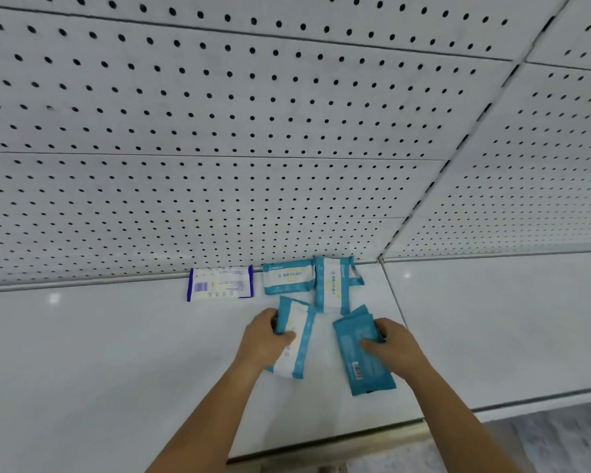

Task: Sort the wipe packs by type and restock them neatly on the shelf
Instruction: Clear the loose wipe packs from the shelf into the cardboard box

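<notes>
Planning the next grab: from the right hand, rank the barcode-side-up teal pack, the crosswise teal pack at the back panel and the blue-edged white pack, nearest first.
1. The barcode-side-up teal pack, gripped by the right hand itself.
2. The crosswise teal pack, at the back panel, to the hand's left.
3. The blue-edged white pack, farthest left along the back.

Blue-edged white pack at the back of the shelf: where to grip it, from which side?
From above, grip across its length at the two blue end seals, probably. The blue-edged pack seems to lie flat, far long edge against the pegboard, which blocks a front-to-back pinch. Left end is free; the gap to the back teal pack on its right looks narrow.
</notes>
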{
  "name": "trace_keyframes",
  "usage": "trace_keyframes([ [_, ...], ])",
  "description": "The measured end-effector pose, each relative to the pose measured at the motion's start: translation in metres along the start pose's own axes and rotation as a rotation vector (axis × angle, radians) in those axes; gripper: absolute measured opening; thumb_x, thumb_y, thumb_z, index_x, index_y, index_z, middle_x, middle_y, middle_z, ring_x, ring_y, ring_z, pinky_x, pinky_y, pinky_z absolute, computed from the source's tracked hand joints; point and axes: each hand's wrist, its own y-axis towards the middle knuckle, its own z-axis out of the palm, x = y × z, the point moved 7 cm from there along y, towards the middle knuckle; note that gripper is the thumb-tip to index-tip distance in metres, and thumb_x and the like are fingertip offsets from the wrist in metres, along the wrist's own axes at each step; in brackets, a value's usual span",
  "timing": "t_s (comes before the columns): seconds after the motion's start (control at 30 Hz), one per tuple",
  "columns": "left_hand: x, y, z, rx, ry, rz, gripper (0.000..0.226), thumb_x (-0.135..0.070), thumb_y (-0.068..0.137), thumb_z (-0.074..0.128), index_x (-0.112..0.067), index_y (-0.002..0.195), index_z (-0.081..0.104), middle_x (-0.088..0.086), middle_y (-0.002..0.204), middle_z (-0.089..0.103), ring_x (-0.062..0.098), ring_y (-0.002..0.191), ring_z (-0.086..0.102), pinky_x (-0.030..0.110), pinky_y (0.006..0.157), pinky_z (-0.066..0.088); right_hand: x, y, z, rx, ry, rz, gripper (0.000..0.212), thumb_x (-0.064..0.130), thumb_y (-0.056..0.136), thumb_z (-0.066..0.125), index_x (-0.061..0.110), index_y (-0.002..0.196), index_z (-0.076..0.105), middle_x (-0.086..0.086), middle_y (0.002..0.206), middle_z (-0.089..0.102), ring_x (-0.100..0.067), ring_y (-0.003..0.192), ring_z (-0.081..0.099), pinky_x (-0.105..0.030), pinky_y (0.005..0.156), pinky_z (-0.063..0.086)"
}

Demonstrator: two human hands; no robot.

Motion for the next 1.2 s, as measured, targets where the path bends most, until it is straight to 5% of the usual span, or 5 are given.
trace_keyframes([
  [0.4, 0.003, -0.059, 0.028, -0.027, -0.276, 0.133, 0.04, -0.008, 0.081, 0.081, -0.025, 0.113, 0.064, -0.003, 0.109, 0.074, 0.017, 0.099, 0.072, 0.043, 0.091, 0.058, -0.039, -0.063, 0.005, -0.193, 0.503, -0.149, 0.029, 0.013, 0.091, 0.068, 0.027, 0.114, 0.056, 0.006, 0.109, 0.068, -0.015, 0.103, 0.067, -0.02, 0.076, 0.055],
  [0.53, -0.031, -0.092, 0.068, 0.038, -0.396, 0.133, 0.037, -0.003, 0.085, 0.075, -0.021, 0.116, 0.065, 0.003, 0.105, 0.076, 0.023, 0.094, 0.073, 0.03, 0.076, 0.06, -0.085, -0.1, -0.039, -0.233, 0.87, -0.105, 0.029, 0.009, 0.089, 0.07, 0.025, 0.112, 0.063, 0.0, 0.106, 0.073, -0.016, 0.098, 0.07, -0.025, 0.074, 0.059],
  [0.7, -0.084, -0.15, 0.183, 0.259, -0.45, 0.141, 0.035, -0.007, 0.087, 0.073, -0.02, 0.118, 0.068, 0.009, 0.11, 0.075, 0.032, 0.098, 0.073, 0.047, 0.08, 0.059, -0.196, -0.182, -0.107, -0.357, 1.221, -0.083, 0.037, 0.01, 0.088, 0.069, 0.021, 0.122, 0.061, -0.005, 0.111, 0.074, -0.027, 0.103, 0.071, -0.048, 0.09, 0.057],
  [1.03, -0.186, -0.257, 0.445, 0.641, -0.298, 0.245, 0.03, 0.001, 0.085, 0.07, -0.007, 0.114, 0.067, 0.015, 0.105, 0.075, 0.028, 0.087, 0.073, 0.036, 0.072, 0.061, -0.411, -0.34, -0.235, -0.774, 1.389, -0.034, 0.031, 0.003, 0.09, 0.064, 0.012, 0.12, 0.063, -0.009, 0.11, 0.074, -0.029, 0.101, 0.071, -0.044, 0.08, 0.061],
  [1.2, -0.219, -0.283, 0.563, 0.864, -0.238, 0.269, 0.046, -0.011, 0.078, 0.081, -0.012, 0.121, 0.065, 0.014, 0.114, 0.073, 0.036, 0.103, 0.07, 0.047, 0.089, 0.057, -0.502, -0.383, -0.272, -0.968, 1.417, 0.062, 0.025, 0.003, 0.092, 0.063, 0.011, 0.115, 0.065, -0.008, 0.108, 0.075, -0.027, 0.101, 0.071, -0.045, 0.085, 0.058],
])
